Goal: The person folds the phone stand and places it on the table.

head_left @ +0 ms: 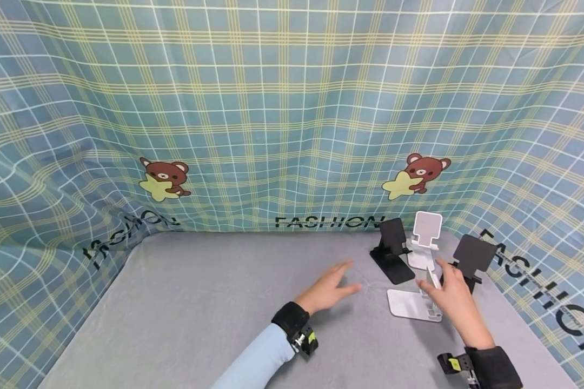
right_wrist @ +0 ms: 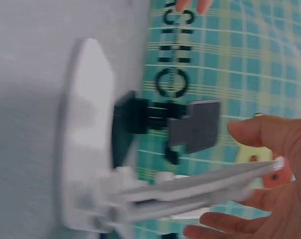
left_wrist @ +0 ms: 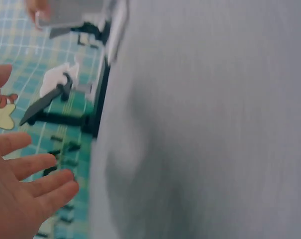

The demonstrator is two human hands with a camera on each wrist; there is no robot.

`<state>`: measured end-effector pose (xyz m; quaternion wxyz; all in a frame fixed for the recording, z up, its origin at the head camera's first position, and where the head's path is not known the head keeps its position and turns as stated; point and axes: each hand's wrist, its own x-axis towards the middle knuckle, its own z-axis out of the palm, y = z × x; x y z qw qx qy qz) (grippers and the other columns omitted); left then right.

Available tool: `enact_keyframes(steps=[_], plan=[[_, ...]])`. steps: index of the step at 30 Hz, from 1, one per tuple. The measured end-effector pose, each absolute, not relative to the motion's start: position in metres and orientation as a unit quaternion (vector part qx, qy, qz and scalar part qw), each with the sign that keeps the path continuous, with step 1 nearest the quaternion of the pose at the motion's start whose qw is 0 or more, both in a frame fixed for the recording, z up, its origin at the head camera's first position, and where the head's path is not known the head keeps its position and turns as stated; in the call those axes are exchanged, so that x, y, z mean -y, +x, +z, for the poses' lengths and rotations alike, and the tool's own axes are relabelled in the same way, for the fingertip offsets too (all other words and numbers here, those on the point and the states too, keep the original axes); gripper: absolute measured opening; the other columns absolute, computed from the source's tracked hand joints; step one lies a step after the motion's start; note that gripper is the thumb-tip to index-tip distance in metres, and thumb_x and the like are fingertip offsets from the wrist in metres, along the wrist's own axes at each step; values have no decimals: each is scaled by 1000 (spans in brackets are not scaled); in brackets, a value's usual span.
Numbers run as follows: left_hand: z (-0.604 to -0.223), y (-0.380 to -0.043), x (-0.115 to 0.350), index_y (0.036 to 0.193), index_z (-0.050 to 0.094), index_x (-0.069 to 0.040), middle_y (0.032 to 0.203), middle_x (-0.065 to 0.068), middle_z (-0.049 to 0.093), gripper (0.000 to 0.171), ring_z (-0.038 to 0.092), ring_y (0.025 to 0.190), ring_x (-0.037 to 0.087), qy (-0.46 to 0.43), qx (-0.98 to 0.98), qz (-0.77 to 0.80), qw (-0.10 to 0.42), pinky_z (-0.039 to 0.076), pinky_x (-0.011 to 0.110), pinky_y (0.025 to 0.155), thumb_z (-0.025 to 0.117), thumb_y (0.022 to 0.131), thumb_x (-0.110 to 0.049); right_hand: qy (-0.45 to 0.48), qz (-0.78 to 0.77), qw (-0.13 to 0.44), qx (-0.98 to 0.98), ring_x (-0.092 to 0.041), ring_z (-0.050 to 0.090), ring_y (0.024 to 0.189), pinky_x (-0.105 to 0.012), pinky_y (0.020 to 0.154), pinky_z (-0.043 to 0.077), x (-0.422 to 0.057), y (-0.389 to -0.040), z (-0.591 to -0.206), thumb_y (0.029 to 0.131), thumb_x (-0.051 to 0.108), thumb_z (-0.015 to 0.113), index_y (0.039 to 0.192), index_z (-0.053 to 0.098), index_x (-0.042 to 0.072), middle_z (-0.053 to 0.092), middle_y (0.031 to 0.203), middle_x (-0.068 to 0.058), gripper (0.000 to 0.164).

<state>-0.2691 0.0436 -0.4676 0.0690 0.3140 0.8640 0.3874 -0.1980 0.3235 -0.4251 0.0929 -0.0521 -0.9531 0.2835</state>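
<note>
My right hand is at the raised plate of a white phone stand, thumb and fingers spread to either side of it. In the right wrist view the thumb stands apart from the plate, and the fingers are partly hidden behind it. The stand's flat base lies on the table. To the left, my left hand is held over the grey cloth with fingers extended, holding nothing; its spread fingers also show in the left wrist view.
Behind the white stand are a black phone stand and another white phone stand. A second black phone stand stands to the right, partly behind my right hand. Plaid curtain encloses the grey table at back and sides.
</note>
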Motion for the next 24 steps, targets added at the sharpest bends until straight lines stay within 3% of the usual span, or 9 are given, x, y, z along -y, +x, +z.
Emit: enact_keyframes(steps=[3, 8, 15, 19, 24], plan=[[-473, -261, -63, 148, 32, -20, 150, 1, 38, 63, 40, 134, 19, 274, -815, 490, 144, 38, 38, 108, 43, 96, -53, -65, 286, 90, 952, -56, 39, 117, -66, 88, 38, -327, -200, -441, 94, 37, 54, 142, 26, -11, 33, 134, -43, 73], [-479, -249, -93, 146, 35, -9, 141, 12, 47, 59, 50, 125, 29, 209, -716, 622, 239, 45, 40, 101, 42, 98, -44, -84, 288, 107, 948, -52, 53, 106, -59, 78, 47, -324, -202, -455, 99, 26, 45, 137, 35, -6, 47, 124, -41, 51], [-484, -242, -107, 142, 34, 2, 139, 26, 44, 59, 47, 125, 39, 134, -625, 724, 260, 43, 48, 102, 43, 98, -36, -75, 303, 114, 943, -47, 59, 97, -51, 69, 49, -315, -197, -439, 100, 30, 41, 136, 38, -2, 54, 117, -37, 48], [-479, -242, -101, 143, 28, 8, 133, 32, 46, 65, 50, 121, 41, 125, -557, 769, 289, 41, 51, 103, 37, 99, -40, -34, 308, 120, 943, -51, 55, 104, -56, 74, 49, -305, -197, -416, 101, 35, 41, 137, 40, -2, 53, 121, -36, 51], [-465, -240, -85, 139, 33, 8, 131, 30, 49, 70, 52, 120, 39, 134, -468, 803, 345, 38, 53, 105, 33, 98, -49, 10, 332, 92, 939, -52, 48, 116, -59, 83, 48, -287, -203, -388, 100, 38, 42, 141, 36, -2, 46, 133, -35, 57]])
